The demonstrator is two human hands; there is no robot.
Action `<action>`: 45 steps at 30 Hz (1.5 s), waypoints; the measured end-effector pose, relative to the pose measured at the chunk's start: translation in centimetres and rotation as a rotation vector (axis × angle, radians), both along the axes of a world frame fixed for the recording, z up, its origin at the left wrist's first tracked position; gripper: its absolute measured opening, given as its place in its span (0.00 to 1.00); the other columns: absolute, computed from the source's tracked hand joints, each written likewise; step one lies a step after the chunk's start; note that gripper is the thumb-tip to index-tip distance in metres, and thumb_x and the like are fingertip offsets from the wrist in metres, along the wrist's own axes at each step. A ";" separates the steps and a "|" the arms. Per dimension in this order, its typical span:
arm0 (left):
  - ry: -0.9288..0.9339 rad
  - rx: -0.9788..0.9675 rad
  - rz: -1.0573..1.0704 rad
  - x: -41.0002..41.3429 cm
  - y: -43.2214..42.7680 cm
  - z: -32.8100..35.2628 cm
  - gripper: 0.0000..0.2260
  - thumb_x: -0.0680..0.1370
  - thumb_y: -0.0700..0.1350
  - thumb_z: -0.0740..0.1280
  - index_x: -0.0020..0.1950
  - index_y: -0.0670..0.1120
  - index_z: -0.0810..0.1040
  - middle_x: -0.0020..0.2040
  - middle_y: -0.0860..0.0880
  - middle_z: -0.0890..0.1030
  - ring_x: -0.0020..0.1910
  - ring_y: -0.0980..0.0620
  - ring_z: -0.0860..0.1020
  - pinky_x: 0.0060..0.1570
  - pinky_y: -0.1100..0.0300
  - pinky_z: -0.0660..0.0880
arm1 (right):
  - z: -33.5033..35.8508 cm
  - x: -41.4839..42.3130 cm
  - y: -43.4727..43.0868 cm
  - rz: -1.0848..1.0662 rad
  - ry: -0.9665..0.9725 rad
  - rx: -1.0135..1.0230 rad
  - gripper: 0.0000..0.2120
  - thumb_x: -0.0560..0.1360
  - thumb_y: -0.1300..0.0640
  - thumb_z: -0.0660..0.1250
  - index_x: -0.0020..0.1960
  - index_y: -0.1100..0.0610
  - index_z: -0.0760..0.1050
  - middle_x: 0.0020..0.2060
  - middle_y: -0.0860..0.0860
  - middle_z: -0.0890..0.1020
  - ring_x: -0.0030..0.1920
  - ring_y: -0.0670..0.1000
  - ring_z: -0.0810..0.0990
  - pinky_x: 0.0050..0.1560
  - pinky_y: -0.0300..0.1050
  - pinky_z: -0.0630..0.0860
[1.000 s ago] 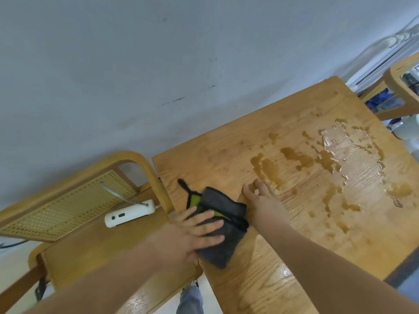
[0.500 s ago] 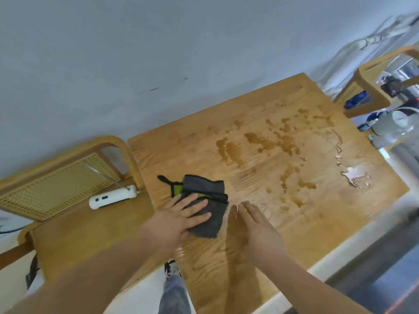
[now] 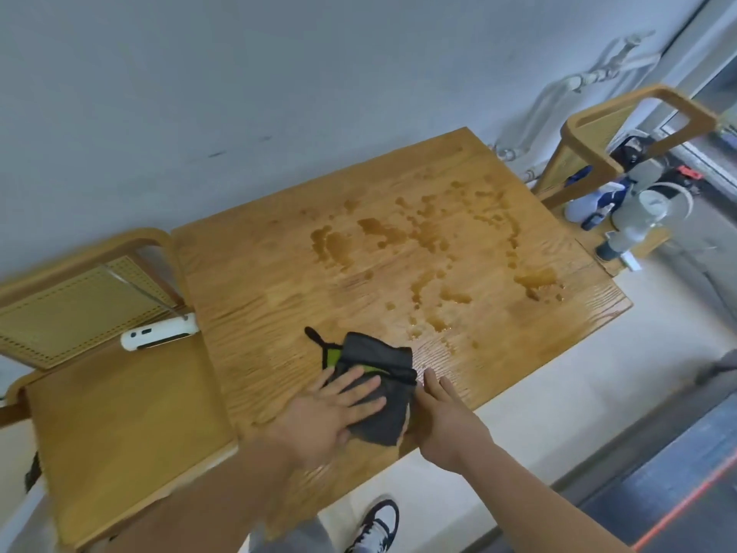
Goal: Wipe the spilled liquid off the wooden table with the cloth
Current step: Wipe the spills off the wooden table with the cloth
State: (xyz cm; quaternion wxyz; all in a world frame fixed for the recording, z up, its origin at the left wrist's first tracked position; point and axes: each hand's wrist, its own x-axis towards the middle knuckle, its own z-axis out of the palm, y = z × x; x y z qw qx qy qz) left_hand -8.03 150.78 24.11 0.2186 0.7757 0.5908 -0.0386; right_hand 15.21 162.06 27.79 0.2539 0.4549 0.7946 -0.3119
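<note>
Cloth pinned at the near edge of the bench, spill not yet reached

The left hand [image 3: 335, 413] lies flat with its fingers [image 3: 359, 393] spread open on top of the dark cloth [image 3: 379, 393], pressing rather than gripping it, low in the centre of the frame; the right hand [image 3: 442, 421] rests just beside the cloth's right edge, fingers straight and together, holding nothing. The puddles of liquid [image 3: 430, 249] sit across the middle and upper right of the bench [image 3: 255, 281], apart from the cloth. The cloth is bunched and folded, so a push from here may smear the liquid instead of soaking it up. A hard sweep toward the right could drive it off the bench edge onto the floor [image 3: 558, 425] or toward the bottles [image 3: 622, 229] on the chair [image 3: 590, 153] at upper right. A flat palm may also slip off the cloth.
</note>
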 end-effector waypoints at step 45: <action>0.012 0.004 0.749 11.4 14.7 -0.3 0.28 0.86 0.53 0.54 0.83 0.62 0.46 0.84 0.58 0.41 0.81 0.52 0.33 0.81 0.44 0.43 | 0.6 7.6 18.8 0.190 -0.113 0.212 0.53 0.66 0.42 0.75 0.78 0.51 0.45 0.76 0.54 0.52 0.75 0.59 0.53 0.62 0.57 0.78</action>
